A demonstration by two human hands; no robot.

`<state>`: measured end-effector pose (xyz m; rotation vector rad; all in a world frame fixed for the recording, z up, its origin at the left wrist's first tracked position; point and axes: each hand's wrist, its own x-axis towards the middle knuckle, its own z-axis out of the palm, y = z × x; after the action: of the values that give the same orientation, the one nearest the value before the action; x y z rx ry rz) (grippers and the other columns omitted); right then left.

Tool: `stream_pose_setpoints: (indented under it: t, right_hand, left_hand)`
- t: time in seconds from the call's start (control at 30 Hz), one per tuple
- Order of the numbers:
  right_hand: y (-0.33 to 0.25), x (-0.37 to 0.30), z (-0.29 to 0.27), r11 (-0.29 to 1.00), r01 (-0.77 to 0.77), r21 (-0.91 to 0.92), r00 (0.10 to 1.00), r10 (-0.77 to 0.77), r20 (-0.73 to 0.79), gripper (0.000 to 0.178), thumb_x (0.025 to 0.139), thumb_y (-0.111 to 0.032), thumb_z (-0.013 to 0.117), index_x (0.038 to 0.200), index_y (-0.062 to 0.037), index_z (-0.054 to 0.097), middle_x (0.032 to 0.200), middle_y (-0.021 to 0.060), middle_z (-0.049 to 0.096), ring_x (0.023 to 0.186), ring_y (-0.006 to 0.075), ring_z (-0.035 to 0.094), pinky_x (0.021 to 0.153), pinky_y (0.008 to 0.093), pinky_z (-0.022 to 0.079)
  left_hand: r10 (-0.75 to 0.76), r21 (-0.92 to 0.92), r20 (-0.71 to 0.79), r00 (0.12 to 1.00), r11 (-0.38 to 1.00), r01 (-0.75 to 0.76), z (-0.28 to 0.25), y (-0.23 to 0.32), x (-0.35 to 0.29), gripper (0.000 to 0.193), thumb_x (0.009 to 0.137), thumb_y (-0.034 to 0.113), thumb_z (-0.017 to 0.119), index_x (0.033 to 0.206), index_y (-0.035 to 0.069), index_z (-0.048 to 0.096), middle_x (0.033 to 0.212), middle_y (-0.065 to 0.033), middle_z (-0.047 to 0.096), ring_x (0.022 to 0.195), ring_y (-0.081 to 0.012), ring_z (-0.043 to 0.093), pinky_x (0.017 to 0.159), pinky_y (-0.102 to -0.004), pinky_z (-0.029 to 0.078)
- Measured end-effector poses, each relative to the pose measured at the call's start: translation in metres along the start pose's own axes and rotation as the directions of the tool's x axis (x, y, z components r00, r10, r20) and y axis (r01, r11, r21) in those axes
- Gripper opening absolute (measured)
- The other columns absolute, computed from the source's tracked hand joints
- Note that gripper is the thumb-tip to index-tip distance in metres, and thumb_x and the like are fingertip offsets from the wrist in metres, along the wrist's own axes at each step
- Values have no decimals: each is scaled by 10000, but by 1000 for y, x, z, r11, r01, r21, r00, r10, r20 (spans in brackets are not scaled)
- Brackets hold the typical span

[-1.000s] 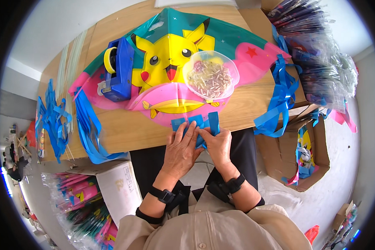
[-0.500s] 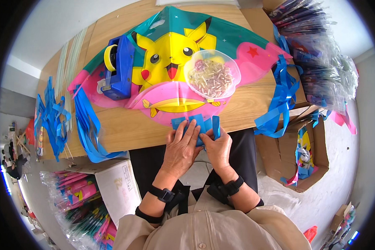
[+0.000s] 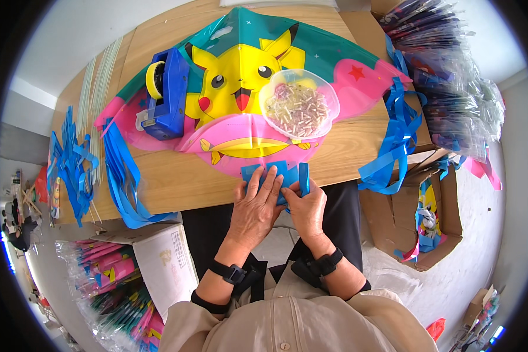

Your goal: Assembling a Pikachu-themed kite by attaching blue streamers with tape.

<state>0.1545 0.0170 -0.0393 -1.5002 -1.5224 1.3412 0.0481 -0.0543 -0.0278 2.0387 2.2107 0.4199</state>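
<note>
A kite-shaped plastic sheet (image 3: pixel 229 64), green and pink with a yellow cartoon figure, lies spread on the table. At its near edge, over the table's front, are blue plastic strips (image 3: pixel 291 174). My left hand (image 3: pixel 253 202) lies on these strips with its fingers stretched out, pressing them down. Close beside it, my right hand (image 3: pixel 306 205) pinches a blue ribbon (image 3: pixel 304 178) between thumb and fingers, and the end stands up past them. What lies under my left palm is hidden.
On the sheet stand a blue tape dispenser (image 3: pixel 171 97) and a clear bowl (image 3: pixel 332 105) of small tubes. Blue ribbons hang off both sides of the wooden table (image 3: pixel 176 190). Thin rods (image 3: pixel 102 73) lie at left. Bagged goods (image 3: pixel 452 94) and an open carton (image 3: pixel 387 226) are at right.
Both hands stay almost in place. The blue strips under and between the fingers have shifted very slightly.
</note>
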Motion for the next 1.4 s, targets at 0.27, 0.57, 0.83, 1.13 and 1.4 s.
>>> stream_pose_setpoints:
  t: [0.27, 0.57, 0.83, 1.13, 1.4]
  right_hand:
    - [2, 0, -3, 966, 123, -225, 992, -112, 62, 159, 707, -107, 711, 715, -21, 578, 620, 132, 601, 542, 303, 599, 523, 352, 478]
    - [-6, -8, -19, 583, 725, -366, 689, -624, 369, 338, 578, 32, 613, 911, -1, 563, 1180, 142, 566, 648, 281, 650, 533, 361, 520]
    - [-7, -9, -16, 506, 689, -520, 724, -526, 447, 210, 652, -2, 573, 859, 3, 537, 1240, 201, 543, 591, 279, 647, 505, 367, 522]
    - [-11, -11, -12, 493, 668, -558, 743, -490, 456, 136, 657, 2, 577, 781, 4, 523, 1237, 223, 538, 561, 286, 635, 488, 379, 509]
    - [-13, -14, -12, 497, 668, -554, 743, -494, 452, 163, 646, 10, 589, 803, 13, 544, 1239, 227, 530, 563, 292, 634, 502, 374, 513]
  left_hand:
    - [17, 12, 2, 1000, 1000, -17, 0, -3, 1, 647, 740, 292, 701, 1308, 71, 482, 1444, -61, 368, 1294, -278, 354, 973, -475, 307]
    - [30, 89, -58, 998, 996, -25, 7, -6, 0, 512, 783, 226, 628, 1262, 82, 520, 1407, -52, 419, 1283, -248, 367, 974, -422, 303]
    - [39, -31, -80, 996, 999, -41, 1, -6, 1, 497, 763, 160, 622, 1241, 68, 524, 1361, -101, 460, 1260, -275, 398, 966, -446, 322]
    - [-532, -427, -588, 609, 844, 325, -85, -137, 21, 163, 862, 48, 534, 1007, 22, 603, 993, -145, 573, 940, -292, 536, 832, -383, 432]
    - [-811, -783, 98, 577, 295, 548, -140, -218, 53, 103, 813, 119, 622, 875, 41, 651, 765, -31, 601, 633, -102, 506, 508, -276, 430]
